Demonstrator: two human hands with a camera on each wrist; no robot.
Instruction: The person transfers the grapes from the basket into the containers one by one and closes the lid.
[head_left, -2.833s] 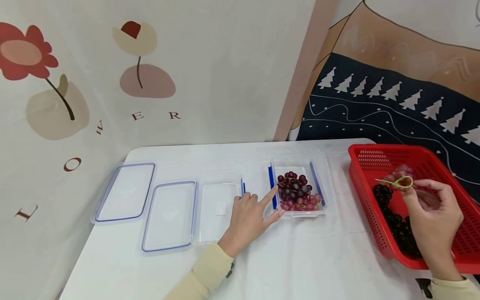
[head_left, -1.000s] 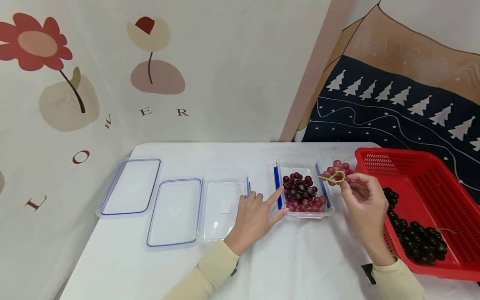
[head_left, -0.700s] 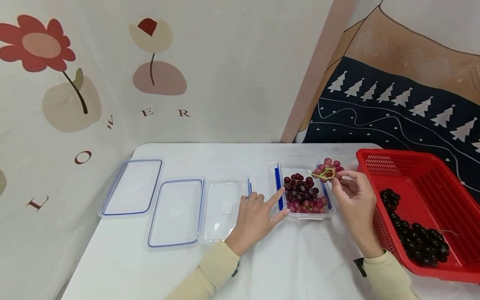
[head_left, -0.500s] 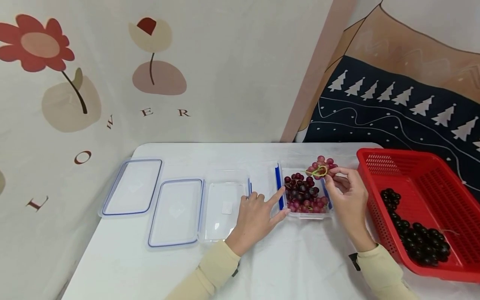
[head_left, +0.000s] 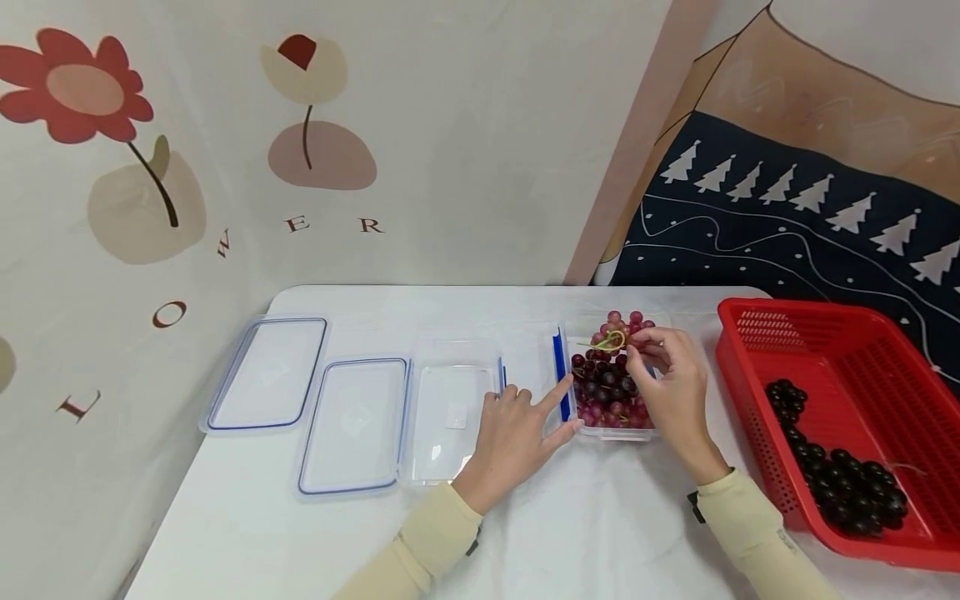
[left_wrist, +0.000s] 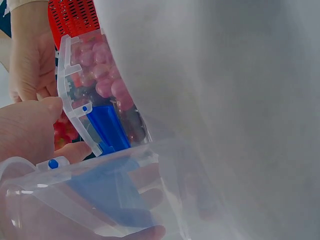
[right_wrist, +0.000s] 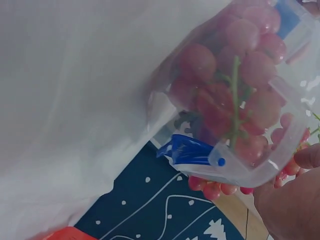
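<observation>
In the head view, my right hand (head_left: pixel 675 392) pinches the green looped stem of a pinkish-red grape bunch (head_left: pixel 617 318) above the back of a clear container (head_left: pixel 618 434). Dark red grapes (head_left: pixel 603 386) and pink grapes (head_left: pixel 617 415) lie inside that container. Whether the held bunch touches its floor cannot be told. My left hand (head_left: pixel 513 433) has its index finger and thumb stretched out to the container's left rim, beside the blue latch flap (head_left: pixel 561 375). The left wrist view shows this hand (left_wrist: pixel 30 125) at the rim. In the right wrist view, more grapes (right_wrist: pixel 245 75) press near the clear wall.
A second clear container (head_left: pixel 450 375) stands left of the grapes, partly behind my left hand. Two blue-edged lids (head_left: pixel 352 425) lie farther left on the white table (head_left: pixel 570 533). At right stands a red perforated basket (head_left: pixel 847 333) with black grapes (head_left: pixel 855 492).
My right hand lifted the pinkish-red bunch from the red basket and carried it left, over the grape container. The left hand stayed at the rim. The view shifted slightly right.
</observation>
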